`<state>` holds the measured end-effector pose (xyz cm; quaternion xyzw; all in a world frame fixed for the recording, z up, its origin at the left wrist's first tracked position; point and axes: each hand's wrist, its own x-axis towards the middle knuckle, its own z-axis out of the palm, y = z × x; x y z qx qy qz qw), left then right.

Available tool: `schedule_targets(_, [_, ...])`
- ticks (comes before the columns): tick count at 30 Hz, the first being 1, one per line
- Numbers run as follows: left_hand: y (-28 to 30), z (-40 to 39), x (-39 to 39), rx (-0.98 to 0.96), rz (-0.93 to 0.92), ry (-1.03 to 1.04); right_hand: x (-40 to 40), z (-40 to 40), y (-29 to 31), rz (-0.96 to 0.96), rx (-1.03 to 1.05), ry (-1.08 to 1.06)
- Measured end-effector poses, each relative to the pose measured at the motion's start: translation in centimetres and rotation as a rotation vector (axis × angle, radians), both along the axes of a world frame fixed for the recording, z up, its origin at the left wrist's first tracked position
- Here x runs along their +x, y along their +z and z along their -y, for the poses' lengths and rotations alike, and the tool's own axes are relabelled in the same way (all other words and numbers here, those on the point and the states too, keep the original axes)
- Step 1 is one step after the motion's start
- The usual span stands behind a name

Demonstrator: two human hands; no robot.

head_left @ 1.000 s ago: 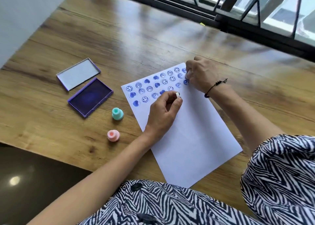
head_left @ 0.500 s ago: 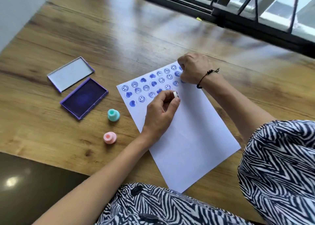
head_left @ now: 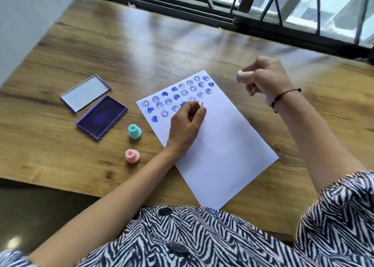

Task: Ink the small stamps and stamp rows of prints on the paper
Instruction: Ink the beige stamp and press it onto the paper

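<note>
A white sheet of paper (head_left: 220, 155) lies tilted on the wooden table, with rows of blue smiley and heart prints (head_left: 178, 97) across its top end. My left hand (head_left: 186, 123) rests on the paper and pinches a small white stamp (head_left: 200, 104) against the sheet at the right end of the third row. My right hand (head_left: 265, 76) is raised above the table beyond the paper's top right corner, gripping a pale lilac stamp (head_left: 239, 77); it is blurred. The open purple ink pad (head_left: 101, 117) sits left of the paper.
The ink pad's lid (head_left: 86, 92) lies just behind the pad. A teal stamp (head_left: 134, 131) and a pink stamp (head_left: 132, 156) stand between pad and paper. A black window frame (head_left: 242, 22) runs along the table's far edge. The table's near edge is by my body.
My right hand has lifted off the paper's top right prints and moved up and to the right with its stamp. My left hand has stayed on the paper.
</note>
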<state>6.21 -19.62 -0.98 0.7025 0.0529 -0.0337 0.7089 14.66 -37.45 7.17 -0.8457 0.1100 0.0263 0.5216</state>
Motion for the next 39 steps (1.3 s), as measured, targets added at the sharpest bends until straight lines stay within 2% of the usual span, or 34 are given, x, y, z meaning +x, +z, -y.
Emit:
schedule_targets(8, [0.3, -0.2, 0.1, -0.037, -0.016, -0.004, -1.0, -1.6, -0.2, -0.036, 0.118, 0.031])
schedule_targets(12, [1.2, -0.3, 0.5, -0.184, -0.02, 0.002, -2.4, -2.9, 0.9, -0.072, 0.265, 0.144])
schedule_targets(16, [2.5, -0.7, 0.7, -0.331, -0.041, -0.045, -4.2, -4.4, 1.2, -0.073, 0.281, 0.286])
schedule_targets(19, [3.6, -0.8, 0.6, -0.427, -0.069, -0.069, -4.7, -5.3, 1.4, -0.021, 0.277, 0.311])
schedule_targets(25, [4.4, -1.5, 0.6, -0.524, -0.095, -0.021, -4.9, -6.4, 1.6, 0.069, 0.165, 0.326])
schedule_targets(33, [5.3, -3.4, -0.6, -0.452, -0.059, 0.006, -5.9, -7.9, 2.3, 0.131, 0.036, 0.409])
schedule_targets(39, [6.3, -6.2, -2.4, -0.402, -0.066, 0.059, -6.5, -10.8, 2.9, 0.24, -0.112, 0.587])
